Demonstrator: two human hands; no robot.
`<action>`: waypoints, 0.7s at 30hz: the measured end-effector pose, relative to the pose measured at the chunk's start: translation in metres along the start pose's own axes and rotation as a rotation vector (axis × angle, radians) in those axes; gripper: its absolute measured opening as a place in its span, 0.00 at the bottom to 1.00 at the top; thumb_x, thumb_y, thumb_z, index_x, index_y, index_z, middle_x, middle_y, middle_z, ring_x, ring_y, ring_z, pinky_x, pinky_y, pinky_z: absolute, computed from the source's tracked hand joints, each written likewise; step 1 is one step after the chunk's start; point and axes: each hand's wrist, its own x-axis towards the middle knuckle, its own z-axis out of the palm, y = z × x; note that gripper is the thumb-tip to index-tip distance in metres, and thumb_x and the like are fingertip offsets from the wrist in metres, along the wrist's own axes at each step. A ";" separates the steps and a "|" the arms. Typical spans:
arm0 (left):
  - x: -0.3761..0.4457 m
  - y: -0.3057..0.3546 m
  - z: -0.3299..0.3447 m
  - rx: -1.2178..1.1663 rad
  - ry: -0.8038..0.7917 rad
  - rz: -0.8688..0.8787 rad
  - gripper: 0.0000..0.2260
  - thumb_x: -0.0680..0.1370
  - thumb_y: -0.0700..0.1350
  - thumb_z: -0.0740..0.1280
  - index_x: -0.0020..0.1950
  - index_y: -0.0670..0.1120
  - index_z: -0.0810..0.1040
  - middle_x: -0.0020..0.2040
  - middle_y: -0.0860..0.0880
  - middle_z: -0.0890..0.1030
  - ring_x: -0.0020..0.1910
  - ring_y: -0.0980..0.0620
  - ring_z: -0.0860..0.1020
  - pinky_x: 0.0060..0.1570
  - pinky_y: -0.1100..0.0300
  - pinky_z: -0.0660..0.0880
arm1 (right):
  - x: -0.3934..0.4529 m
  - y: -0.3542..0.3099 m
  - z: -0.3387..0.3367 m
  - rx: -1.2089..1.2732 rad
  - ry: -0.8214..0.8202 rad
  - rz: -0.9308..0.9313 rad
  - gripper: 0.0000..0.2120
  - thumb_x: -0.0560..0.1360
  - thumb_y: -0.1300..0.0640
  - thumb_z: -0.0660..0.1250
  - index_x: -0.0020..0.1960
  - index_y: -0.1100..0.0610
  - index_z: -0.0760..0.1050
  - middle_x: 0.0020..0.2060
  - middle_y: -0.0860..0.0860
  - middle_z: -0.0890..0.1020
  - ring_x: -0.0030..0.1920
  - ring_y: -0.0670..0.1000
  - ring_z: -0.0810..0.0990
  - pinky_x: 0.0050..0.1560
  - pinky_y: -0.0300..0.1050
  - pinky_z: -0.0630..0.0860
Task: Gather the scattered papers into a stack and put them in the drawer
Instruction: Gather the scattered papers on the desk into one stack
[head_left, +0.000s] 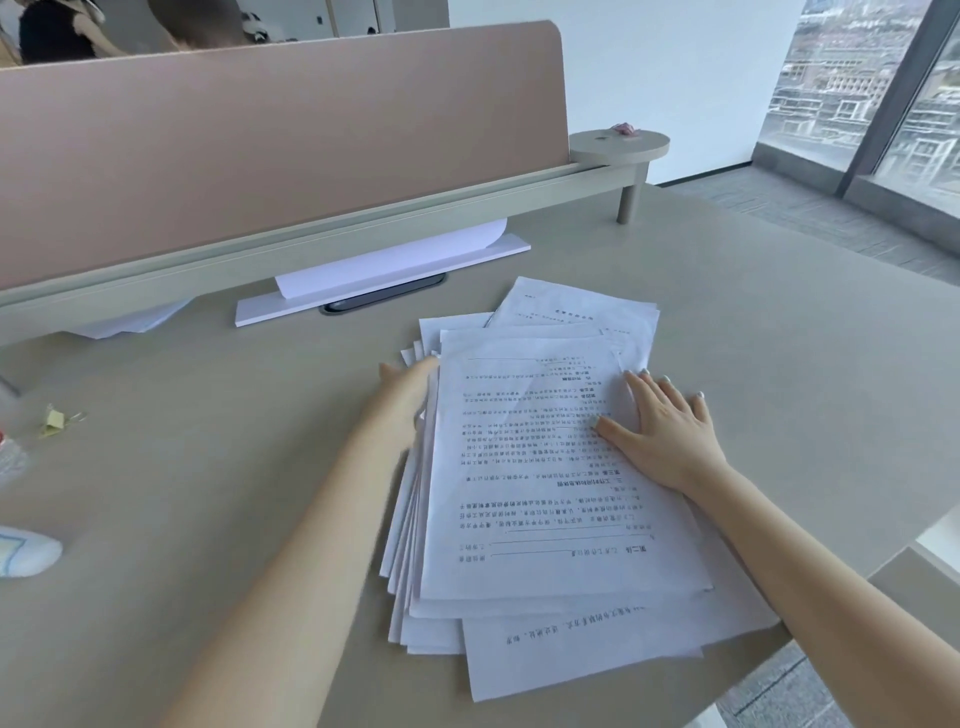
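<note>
A loose, uneven pile of printed white papers (535, 499) lies on the beige desk (208, 467), its sheets fanned out at the left and near edges. My left hand (402, 395) presses against the pile's left edge, fingers partly tucked at the sheets. My right hand (665, 431) lies flat on the top sheet at the pile's right side, fingers spread. One sheet (582, 660) sticks out toward me at the bottom; another (576, 306) pokes out at the far end. No drawer is in view.
A pink divider panel (270, 145) runs along the desk's far side, with a white sheet (389, 260) and white strip (379, 291) beneath it. More paper (130, 322) lies under the rail. A yellow clip (54, 421) and a white object (26, 551) sit far left. The desk edge is at right.
</note>
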 end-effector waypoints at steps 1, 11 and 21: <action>0.003 0.006 -0.005 -0.099 -0.049 -0.067 0.32 0.76 0.47 0.64 0.76 0.45 0.52 0.77 0.47 0.55 0.71 0.48 0.64 0.60 0.54 0.67 | 0.000 0.000 0.001 0.002 0.003 -0.005 0.36 0.74 0.36 0.54 0.75 0.51 0.50 0.77 0.49 0.55 0.77 0.51 0.49 0.74 0.57 0.45; 0.006 0.001 -0.014 0.316 -0.303 0.012 0.20 0.73 0.55 0.66 0.60 0.46 0.76 0.50 0.53 0.84 0.52 0.59 0.79 0.59 0.60 0.70 | -0.001 0.003 -0.001 0.016 -0.018 -0.016 0.36 0.74 0.37 0.54 0.75 0.51 0.49 0.77 0.50 0.54 0.77 0.51 0.48 0.75 0.57 0.43; 0.009 0.032 -0.010 0.095 -0.457 0.101 0.17 0.75 0.60 0.60 0.50 0.53 0.84 0.46 0.49 0.86 0.48 0.48 0.83 0.51 0.55 0.76 | -0.002 0.002 -0.004 0.063 -0.069 -0.047 0.28 0.78 0.41 0.46 0.76 0.49 0.48 0.77 0.48 0.53 0.77 0.50 0.46 0.75 0.56 0.40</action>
